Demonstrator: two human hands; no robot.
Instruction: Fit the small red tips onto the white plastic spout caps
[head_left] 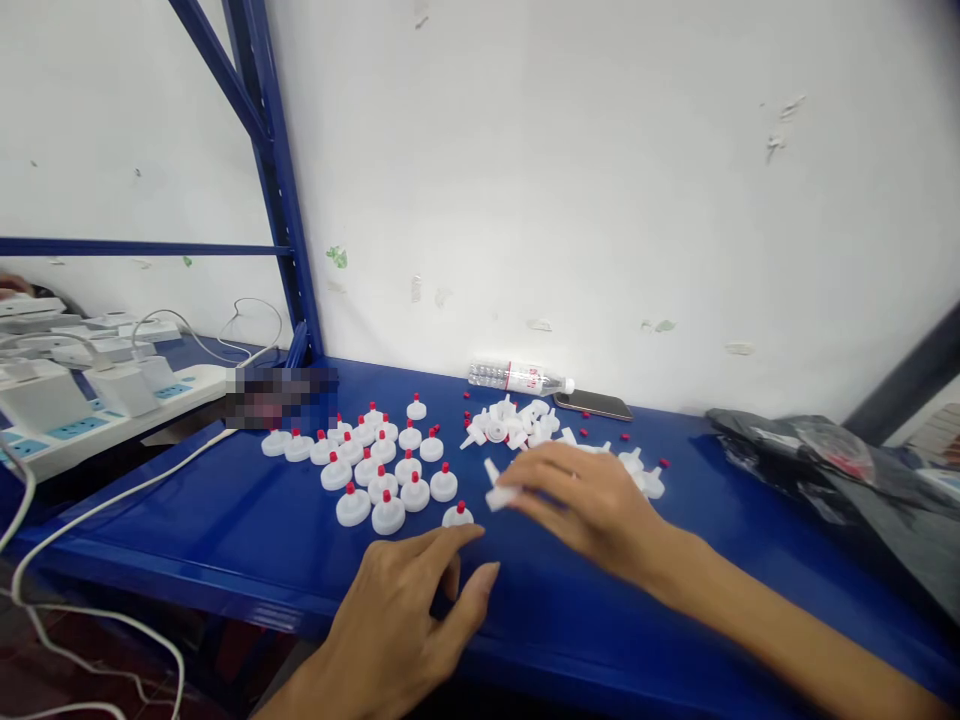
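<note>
My left hand (409, 600) rests on the blue shelf (225, 520), fingers stretched out, its index tip beside a white cap with a red tip (457, 515). My right hand (585, 500) reaches left over a loose pile of white caps (510, 425), its fingertips pinching a white cap (499, 497); the hand is a little blurred. Left of both hands stands a group of several white caps with red tips (375, 465). Small red plugs (624, 437) lie scattered near the pile.
A plastic water bottle (517, 378) lies by the wall, a phone (594, 404) beside it. A dark plastic bag (832, 460) sits at the right. Power strips with chargers (97, 395) and white cables (90, 520) fill the left. A blue rack post (277, 190) rises behind.
</note>
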